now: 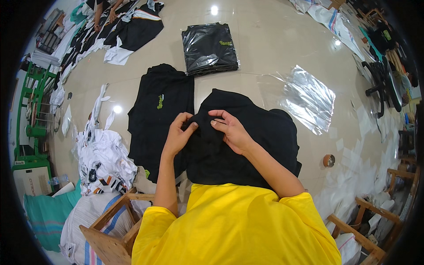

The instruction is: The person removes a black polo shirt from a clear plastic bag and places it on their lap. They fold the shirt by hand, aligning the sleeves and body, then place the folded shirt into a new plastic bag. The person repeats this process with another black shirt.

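A black garment lies spread on the floor right before me. My left hand pinches its left edge between thumb and forefinger. Above the same cloth is my right hand, thumb and fingers apart, with no cloth visible between them. Left of it lies a stack of folded black garments; the top one bears green and white print. Beyond these sits a pile of black garments in clear plastic bags, also with green print. Clear plastic bags lie flat to the right.
White cloth pieces are heaped at left, near a wooden stool and woven sacks. A roll of brown tape rests at right. At far left, another person's hands touch black and white cloth. Wooden frames stand lower right.
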A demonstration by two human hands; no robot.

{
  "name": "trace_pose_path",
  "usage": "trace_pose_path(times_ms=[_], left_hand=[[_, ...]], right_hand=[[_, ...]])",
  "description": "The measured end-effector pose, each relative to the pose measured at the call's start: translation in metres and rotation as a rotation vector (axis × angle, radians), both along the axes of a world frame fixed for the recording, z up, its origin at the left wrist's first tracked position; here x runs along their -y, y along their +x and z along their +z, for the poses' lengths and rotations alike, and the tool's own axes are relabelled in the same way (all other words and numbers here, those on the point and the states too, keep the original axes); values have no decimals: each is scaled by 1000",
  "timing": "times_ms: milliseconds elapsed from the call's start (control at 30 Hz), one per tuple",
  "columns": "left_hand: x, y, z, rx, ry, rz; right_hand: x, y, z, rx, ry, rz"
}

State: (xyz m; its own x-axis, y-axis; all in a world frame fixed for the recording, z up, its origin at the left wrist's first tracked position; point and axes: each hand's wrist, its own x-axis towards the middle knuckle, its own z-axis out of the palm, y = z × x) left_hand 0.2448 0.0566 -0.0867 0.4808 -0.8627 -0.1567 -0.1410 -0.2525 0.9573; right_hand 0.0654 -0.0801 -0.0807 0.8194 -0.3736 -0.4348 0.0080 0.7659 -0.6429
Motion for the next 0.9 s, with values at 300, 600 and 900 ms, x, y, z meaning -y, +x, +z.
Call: trace_pose_path(times_ms=[300, 600, 900], left_hand=[[10, 2, -35, -254, -105, 300], [3, -3, -7, -20, -14, 134], [-82, 0, -35, -24, 161, -106]], right_hand=[[-22, -1, -22, -171, -511, 240], [-31, 16, -7, -396, -1604, 29], [-14, 22, -15, -532, -1521, 147]])
